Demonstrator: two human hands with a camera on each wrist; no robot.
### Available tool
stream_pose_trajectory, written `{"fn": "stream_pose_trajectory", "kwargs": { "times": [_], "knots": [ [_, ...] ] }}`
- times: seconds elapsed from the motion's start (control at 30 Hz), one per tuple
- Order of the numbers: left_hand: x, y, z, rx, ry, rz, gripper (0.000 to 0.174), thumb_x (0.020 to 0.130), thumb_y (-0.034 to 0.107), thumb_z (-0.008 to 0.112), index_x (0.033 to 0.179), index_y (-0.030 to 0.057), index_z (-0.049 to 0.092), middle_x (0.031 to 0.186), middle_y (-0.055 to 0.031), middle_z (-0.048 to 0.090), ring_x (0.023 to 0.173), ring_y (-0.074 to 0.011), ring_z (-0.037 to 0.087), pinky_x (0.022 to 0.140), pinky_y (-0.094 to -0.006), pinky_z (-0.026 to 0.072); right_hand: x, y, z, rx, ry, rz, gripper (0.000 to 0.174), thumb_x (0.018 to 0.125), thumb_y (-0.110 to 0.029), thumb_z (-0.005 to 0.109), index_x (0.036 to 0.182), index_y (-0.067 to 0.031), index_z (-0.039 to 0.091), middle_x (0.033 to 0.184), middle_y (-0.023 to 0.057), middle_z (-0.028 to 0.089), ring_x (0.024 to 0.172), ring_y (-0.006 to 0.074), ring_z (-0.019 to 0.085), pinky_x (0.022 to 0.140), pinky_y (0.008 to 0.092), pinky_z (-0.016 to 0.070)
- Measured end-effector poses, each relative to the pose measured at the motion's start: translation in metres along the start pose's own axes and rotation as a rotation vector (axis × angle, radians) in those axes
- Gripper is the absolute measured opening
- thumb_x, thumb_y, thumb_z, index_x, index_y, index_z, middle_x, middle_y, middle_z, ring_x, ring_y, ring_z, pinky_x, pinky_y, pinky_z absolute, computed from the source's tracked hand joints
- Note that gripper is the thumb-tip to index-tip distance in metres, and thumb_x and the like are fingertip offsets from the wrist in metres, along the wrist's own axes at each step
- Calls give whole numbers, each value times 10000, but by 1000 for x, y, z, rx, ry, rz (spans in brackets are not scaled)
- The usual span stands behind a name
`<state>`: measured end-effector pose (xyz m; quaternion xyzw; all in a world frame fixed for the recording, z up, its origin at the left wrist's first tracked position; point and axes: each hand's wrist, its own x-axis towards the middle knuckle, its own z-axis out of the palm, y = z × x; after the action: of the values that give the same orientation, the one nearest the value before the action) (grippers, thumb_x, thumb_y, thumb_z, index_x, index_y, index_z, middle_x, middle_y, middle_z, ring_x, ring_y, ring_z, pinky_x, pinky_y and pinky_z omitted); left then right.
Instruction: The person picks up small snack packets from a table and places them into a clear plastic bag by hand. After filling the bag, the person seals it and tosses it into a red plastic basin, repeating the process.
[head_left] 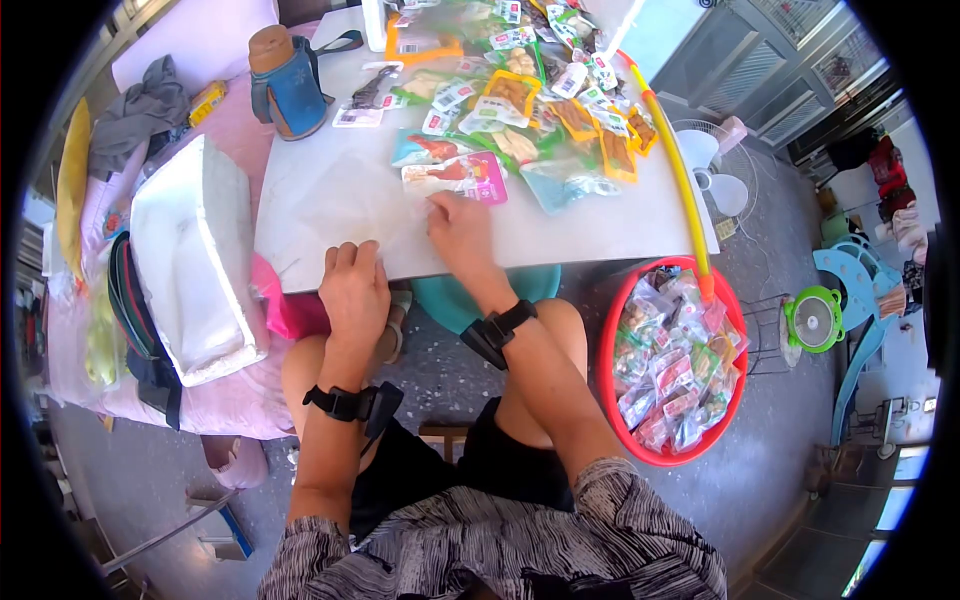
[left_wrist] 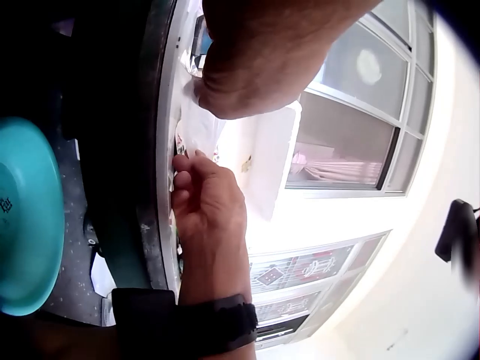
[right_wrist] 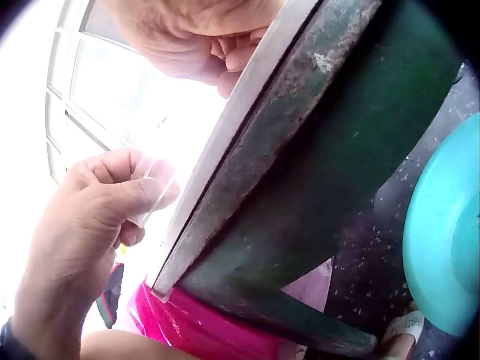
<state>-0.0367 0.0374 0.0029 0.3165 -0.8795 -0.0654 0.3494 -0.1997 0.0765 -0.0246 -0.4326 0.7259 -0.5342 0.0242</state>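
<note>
A thin clear plastic bag (left_wrist: 198, 124) stretches between my two hands near the front edge of the white table (head_left: 290, 220). My left hand (head_left: 355, 295) pinches one side of it between thumb and fingers, as the right wrist view shows. On the other side, my right hand (head_left: 463, 243) has the plastic between thumb and curled fingertips, seen in the left wrist view. Just beyond the right hand lies a pink and white printed food packet (head_left: 455, 178). A pale blue clear pouch (head_left: 565, 185) lies to its right.
Several food packets (head_left: 510, 95) are heaped at the back of the table. A blue flask (head_left: 290, 90) stands back left, with a white foam box (head_left: 195, 260) left of the table. A red tub (head_left: 606, 370) of packets stands right. Below is a teal basin (head_left: 445, 305).
</note>
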Motion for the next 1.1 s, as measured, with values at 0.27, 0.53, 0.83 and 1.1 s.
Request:
{"fn": "stream_pose_trajectory", "kwargs": {
  "times": [0.27, 0.53, 0.83, 1.1],
  "knots": [
    [3, -13, 5, 40, -70, -63, 177, 715, -13, 613, 885, 34, 626, 769, -125, 570, 771, -322, 556, 644, -417, 462, 13, -8, -54, 364, -242, 420, 298, 799, -196, 659, 1018, 1, 615, 823, 82, 668, 631, 179, 619, 547, 302, 505],
    [3, -15, 6, 6, -94, -94, 157, 716, 3, 621, 867, 44, 634, 762, -117, 571, 769, -308, 560, 636, -413, 474, 114, 70, -93, 828, -81, 527, 222, 838, -228, 679, 940, -54, 586, 720, 28, 575, 615, 132, 573, 477, 237, 483],
    [4, -17, 8, -37, -20, -55, 41, 692, 16, 582, 707, 28, 546, 730, -123, 545, 763, -318, 560, 565, -413, 497, 123, 99, -69, 480, 59, 166, 141, 784, -43, 626, 893, 1, 547, 848, 105, 594, 700, 190, 608, 543, 306, 531],
    [5, -18, 8, -51, -46, -60, 179, 701, 41, 647, 878, 47, 624, 783, -109, 568, 797, -304, 561, 627, -413, 487, 58, 33, -98, 1086, 94, 763, 283, 860, -19, 583, 1119, 62, 502, 1071, 175, 588, 927, 280, 639, 727, 386, 580]
  ]
}}
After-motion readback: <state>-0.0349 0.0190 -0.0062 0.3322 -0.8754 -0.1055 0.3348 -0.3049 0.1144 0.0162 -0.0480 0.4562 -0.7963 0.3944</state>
